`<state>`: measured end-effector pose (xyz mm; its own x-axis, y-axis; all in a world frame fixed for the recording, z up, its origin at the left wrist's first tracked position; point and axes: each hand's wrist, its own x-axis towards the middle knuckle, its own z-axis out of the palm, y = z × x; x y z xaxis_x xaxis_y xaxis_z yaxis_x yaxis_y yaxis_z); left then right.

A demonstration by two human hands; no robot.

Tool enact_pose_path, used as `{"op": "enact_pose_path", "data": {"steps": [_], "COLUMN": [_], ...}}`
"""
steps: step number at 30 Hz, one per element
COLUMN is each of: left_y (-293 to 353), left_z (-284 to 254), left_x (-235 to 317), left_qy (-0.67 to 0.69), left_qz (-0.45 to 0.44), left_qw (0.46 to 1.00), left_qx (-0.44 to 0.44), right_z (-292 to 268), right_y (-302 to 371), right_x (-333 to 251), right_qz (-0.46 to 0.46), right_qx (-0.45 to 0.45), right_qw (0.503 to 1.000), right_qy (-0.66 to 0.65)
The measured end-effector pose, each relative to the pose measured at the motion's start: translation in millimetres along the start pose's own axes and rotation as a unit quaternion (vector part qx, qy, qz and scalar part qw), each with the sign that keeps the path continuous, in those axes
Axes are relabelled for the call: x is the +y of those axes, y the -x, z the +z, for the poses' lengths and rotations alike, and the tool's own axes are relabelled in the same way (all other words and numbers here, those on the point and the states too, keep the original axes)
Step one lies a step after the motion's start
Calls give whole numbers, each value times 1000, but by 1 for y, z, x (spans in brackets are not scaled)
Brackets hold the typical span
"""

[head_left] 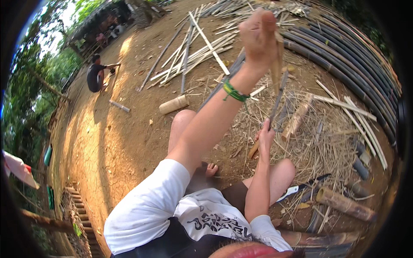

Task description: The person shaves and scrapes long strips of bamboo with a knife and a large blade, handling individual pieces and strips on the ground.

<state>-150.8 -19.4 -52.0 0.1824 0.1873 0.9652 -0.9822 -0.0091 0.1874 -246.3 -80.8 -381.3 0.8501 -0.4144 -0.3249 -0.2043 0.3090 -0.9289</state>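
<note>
My left hand (259,41) is raised high at arm's length, a green woven band on its wrist. Its fingers are closed in a fist around a brown bamboo strip (276,73) that hangs downward. Lower and to the right, my right hand (265,136) grips a long-bladed knife (280,96), whose wooden handle sticks out below the fist. The blade points up and away, beside the strip's lower end; I cannot tell whether they touch. Under the blade, a split bamboo section (297,117) lies among shavings.
Shavings (318,146) cover the ground at right. A white-handled knife (289,192) and a bamboo tube (344,204) lie near my knee. Dark bamboo poles (344,56) are stacked far right, pale strips (202,56) ahead. Another bamboo tube (174,104) lies left; a person (95,74) crouches beyond.
</note>
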Motion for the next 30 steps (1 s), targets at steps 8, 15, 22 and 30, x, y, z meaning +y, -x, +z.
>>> {"op": "enact_pose_path", "data": {"steps": [8, 15, 22, 30], "left_y": [-11, -7, 0, 2], "left_z": [12, 1, -2, -4], "left_x": [-6, -9, -5, 1], "left_qy": [65, 76, 87, 113], "left_qz": [-32, -41, -30, -47], "left_qw": [996, 993, 995, 992], "left_qx": [48, 75, 42, 24], "right_z": [19, 17, 13, 10], "right_y": [-11, -12, -7, 2], "right_x": [6, 7, 11, 4], "right_qz": [7, -15, -31, -20], "right_qx": [-13, -9, -6, 13], "right_qw": [998, 1000, 999, 999], "right_qy": [-56, -12, -3, 41]}}
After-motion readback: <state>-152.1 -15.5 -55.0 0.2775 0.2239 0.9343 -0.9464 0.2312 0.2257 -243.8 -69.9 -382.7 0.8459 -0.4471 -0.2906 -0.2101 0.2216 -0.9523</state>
